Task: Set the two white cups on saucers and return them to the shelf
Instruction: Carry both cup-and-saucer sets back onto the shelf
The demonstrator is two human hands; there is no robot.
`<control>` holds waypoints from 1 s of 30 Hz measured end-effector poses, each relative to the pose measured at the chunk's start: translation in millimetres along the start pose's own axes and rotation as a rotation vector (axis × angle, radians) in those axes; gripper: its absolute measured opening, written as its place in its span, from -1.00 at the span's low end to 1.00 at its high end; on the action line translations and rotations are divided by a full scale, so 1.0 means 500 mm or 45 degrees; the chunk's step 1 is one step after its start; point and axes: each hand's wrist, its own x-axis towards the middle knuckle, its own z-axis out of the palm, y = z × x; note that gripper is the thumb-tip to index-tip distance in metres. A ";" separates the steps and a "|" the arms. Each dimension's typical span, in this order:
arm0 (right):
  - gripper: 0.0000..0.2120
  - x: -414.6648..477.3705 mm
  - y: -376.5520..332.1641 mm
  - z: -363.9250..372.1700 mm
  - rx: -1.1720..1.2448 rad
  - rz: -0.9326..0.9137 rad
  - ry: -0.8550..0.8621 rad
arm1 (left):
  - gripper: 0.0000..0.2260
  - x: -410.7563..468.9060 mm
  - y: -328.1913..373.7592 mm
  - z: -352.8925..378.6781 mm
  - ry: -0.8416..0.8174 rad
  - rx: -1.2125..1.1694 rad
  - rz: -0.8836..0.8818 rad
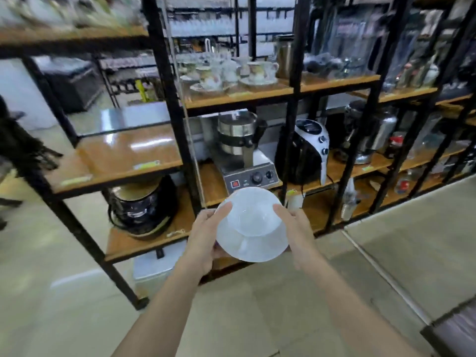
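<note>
Head view: both hands, left hand (pixel 203 238) and right hand (pixel 300 235), pinch a white dish (pixel 251 225) by opposite rims, fingers (pixel 223 211) spread, before the shelf (pixel 231 97); likely light, glazed-slick, brittle, so rim grip suits.

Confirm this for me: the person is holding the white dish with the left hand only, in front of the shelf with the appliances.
Not quite. The head view shows both hands on the white dish: the left hand grips its left edge and the right hand its right edge. The rest stands: it is held in front of the shelf with the appliances.
</note>
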 end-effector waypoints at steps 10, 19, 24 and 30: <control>-0.69 0.146 -0.064 0.327 -0.098 -0.057 -0.382 | -0.54 0.119 0.123 -0.240 0.353 -0.104 0.074; -0.72 0.319 -0.110 0.584 -0.201 -0.124 -0.633 | -0.75 0.284 0.224 -0.385 0.558 -0.210 0.146; -0.66 0.394 -0.143 0.710 -0.203 -0.122 -0.709 | -0.75 0.374 0.277 -0.457 0.690 -0.264 0.126; -0.73 0.475 -0.169 0.862 -0.208 -0.038 -0.762 | -0.49 0.491 0.327 -0.560 0.807 -0.270 0.156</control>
